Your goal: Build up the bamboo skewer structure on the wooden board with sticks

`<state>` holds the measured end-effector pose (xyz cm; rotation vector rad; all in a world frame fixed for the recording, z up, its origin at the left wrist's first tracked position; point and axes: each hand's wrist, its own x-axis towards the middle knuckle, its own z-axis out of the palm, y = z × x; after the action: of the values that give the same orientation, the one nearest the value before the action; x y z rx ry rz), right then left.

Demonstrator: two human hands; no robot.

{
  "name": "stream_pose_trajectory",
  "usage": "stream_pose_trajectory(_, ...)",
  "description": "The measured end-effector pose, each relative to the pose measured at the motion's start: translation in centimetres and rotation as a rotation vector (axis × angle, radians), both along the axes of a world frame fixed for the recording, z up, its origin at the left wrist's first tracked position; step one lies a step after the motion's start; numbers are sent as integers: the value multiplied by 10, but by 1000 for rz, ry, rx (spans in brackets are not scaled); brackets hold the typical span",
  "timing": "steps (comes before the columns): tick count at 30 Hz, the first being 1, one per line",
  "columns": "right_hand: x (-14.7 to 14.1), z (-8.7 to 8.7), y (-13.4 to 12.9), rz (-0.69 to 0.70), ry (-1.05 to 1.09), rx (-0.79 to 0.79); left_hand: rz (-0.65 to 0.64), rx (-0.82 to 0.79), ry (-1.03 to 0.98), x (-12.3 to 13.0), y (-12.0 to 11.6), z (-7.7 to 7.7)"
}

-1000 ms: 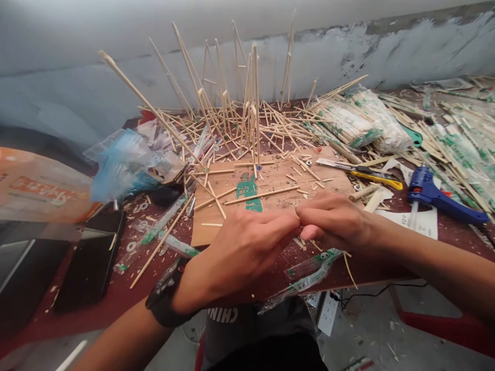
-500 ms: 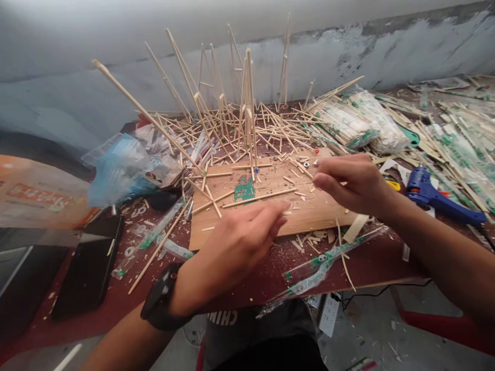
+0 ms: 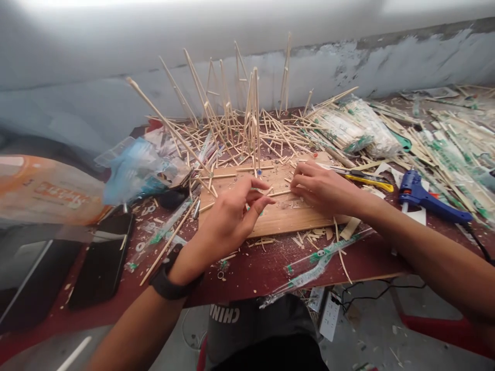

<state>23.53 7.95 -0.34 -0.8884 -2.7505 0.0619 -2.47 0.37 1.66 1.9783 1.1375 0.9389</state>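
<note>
My left hand (image 3: 235, 208) is over the left half of a wooden board (image 3: 270, 225), its thumb and fingers apart around the near end of a thin stick. My right hand (image 3: 323, 188) is palm down over the board's right side, with bent fingertips on the other end of that stick (image 3: 279, 194). The stick lies level between the two hands. Just behind them an upright bundle of sticks (image 3: 256, 118) stands at the board's back edge, with a small blue spot at its foot.
A blue glue gun (image 3: 429, 198) and a yellow cutter (image 3: 369, 181) lie right. Stick frames and loose sticks (image 3: 276, 129) fill the back, beside plastic-wrapped bundles (image 3: 348, 126). A black phone (image 3: 102, 263), blue plastic (image 3: 127, 175) and an orange-white bag (image 3: 50, 190) are left.
My right hand has moved left and down onto the board, uncovering the yellow cutter. My left hand has shifted left and its fingers have opened. The view has shifted slightly.
</note>
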Motion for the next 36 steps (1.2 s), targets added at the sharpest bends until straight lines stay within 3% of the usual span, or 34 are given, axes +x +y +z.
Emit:
stream_pose_trajectory(3, 0, 0, 2, 0, 38, -32, 66, -61, -92, -3, 3, 0)
stream_pose_trajectory(6, 5, 9, 2, 3, 127, -91, 117, -22, -127, -7, 4, 3)
stream_pose_trajectory(13, 14, 58, -8, -162, 602, -144, 184, 102, -191, -10, -2, 13)
stream_pose_trajectory(15, 6, 66, -13, -163, 723, -109, 182, 117, -224, -8, -3, 13)
stream_pose_trajectory(18, -14, 70, -18, -155, 739, -94, 100, -15, -321, -4, -4, 12)
stream_pose_trajectory(21, -36, 70, -23, -147, 689, -118, 16, -190, -428, 0, -5, 10)
stream_pose_trajectory(25, -56, 64, -21, -101, 771, -193, -72, -290, -466, 2, -5, 10)
stream_pose_trajectory(28, -65, 52, -15, -60, 900, -363, -104, -307, -466, 1, -4, 8)
stream_pose_trajectory(33, -74, 33, -14, -11, 993, -765, -48, -269, -563, -1, 2, 0)
stream_pose_trajectory(36, -75, 27, -18, 14, 977, -802, -44, -281, -573, 0, 3, -5)
